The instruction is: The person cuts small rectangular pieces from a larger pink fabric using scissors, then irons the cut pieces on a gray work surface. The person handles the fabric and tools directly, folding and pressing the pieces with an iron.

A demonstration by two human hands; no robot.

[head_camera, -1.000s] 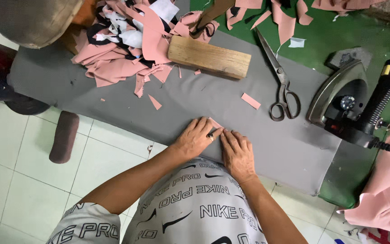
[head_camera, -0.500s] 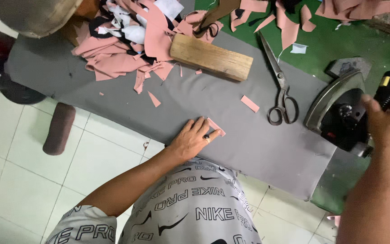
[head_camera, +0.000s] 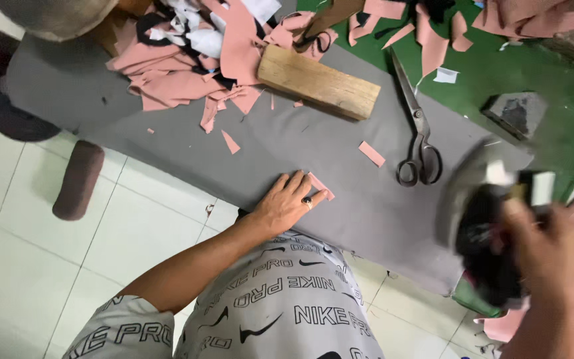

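My left hand (head_camera: 286,203) lies flat on the grey padded board (head_camera: 167,139), its fingers pressing a small pink fabric piece (head_camera: 320,185) near the board's front edge. A ring sits on one finger. My right hand (head_camera: 539,246) grips the handle of a clothes iron (head_camera: 486,219), lifted and blurred at the right end of the board, well apart from the pink piece.
A wooden block (head_camera: 319,81) and large black-handled scissors (head_camera: 418,136) lie on the board. A heap of pink, white and black fabric scraps (head_camera: 194,60) covers the back left. Another small pink strip (head_camera: 371,153) lies near the scissors. A grey iron rest (head_camera: 517,113) sits on the green table.
My right hand left the pink piece, reached right and took the iron off its rest; the iron is now lifted and moving over the board's end. My left hand stayed put.
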